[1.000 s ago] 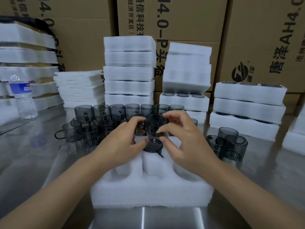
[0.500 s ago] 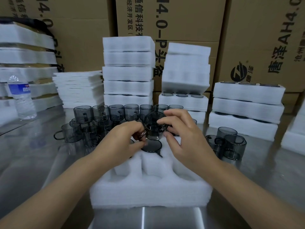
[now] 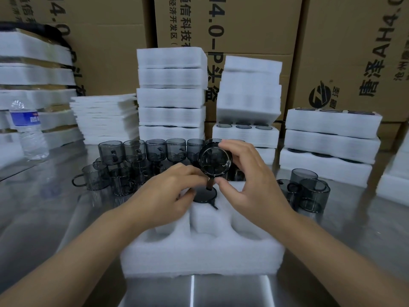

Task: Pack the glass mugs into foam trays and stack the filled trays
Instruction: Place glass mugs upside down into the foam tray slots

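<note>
A smoky grey glass mug [image 3: 215,159] is held tipped, its round mouth facing me and its handle pointing down. My right hand [image 3: 250,180] curls its fingers over the mug's rim, thumb near the handle. My left hand [image 3: 168,193] pinches the mug at the handle's base. Both hover over the far middle of a white foam tray [image 3: 199,251] with round pockets. One mug [image 3: 204,195] sits in a far pocket below the held one. Several loose mugs [image 3: 132,156] stand behind the tray.
Three mugs [image 3: 307,191] stand at the tray's right. Stacks of filled foam trays [image 3: 329,142] and bare foam [image 3: 170,96] line the back before cardboard boxes [image 3: 221,25]. A water bottle [image 3: 27,129] stands far left on the steel table [image 3: 44,218].
The held mug has been lifted a little and turned so its mouth faces me with the handle down. Both hands rose slightly with it.
</note>
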Tool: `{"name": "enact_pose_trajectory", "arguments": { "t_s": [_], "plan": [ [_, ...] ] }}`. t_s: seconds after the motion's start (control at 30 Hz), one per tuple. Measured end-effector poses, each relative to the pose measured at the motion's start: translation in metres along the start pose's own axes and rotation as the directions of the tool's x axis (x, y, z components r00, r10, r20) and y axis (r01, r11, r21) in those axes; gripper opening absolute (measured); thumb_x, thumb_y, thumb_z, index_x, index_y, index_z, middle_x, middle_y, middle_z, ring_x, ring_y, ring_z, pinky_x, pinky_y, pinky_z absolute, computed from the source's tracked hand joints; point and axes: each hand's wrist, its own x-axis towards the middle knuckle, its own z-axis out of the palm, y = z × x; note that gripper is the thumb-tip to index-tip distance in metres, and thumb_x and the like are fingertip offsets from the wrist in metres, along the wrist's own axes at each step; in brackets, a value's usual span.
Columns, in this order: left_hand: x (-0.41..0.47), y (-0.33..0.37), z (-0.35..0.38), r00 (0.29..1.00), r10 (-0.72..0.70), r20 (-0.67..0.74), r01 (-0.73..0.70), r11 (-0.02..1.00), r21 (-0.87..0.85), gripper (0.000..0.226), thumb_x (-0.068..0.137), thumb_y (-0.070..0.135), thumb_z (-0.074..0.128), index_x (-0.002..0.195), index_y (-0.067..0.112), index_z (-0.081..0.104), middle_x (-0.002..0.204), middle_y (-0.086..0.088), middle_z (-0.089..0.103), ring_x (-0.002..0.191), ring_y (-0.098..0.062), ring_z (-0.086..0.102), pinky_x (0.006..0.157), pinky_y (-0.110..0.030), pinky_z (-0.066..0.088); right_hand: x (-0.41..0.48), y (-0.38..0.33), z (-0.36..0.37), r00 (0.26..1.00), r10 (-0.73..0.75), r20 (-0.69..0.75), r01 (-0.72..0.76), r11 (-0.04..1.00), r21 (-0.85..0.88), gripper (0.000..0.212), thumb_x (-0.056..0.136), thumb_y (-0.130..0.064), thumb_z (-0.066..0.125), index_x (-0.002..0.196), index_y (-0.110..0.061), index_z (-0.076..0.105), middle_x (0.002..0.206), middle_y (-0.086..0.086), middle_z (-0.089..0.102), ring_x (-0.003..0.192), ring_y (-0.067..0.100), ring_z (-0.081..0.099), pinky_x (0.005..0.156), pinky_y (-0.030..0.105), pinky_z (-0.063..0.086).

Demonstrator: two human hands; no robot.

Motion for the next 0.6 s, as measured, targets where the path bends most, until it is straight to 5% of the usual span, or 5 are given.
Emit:
{"name": "enact_pose_trajectory", "arguments": {
  "t_s": [0.6],
  "plan": [
    [-0.0024,0.0008,0.0010,0.997,0.045,0.058,-0.043,0.999,-0.029,0.052,0.083,0.008,0.039,0.121,0.038,0.058,0.104,0.056,0.039,0.097,-0.004,0.046,0.078,-0.044,0.050,0.0004,-0.0011,-0.0010,0.996,0.090,-0.023,-0.090,0.996,0.023,0.062,0.079,-0.021,0.076,0.133,-0.020,0.045,0.124,-0.017,0.044,0.118,-0.008,0.039,0.101,0.009,0.031]
  ]
}}
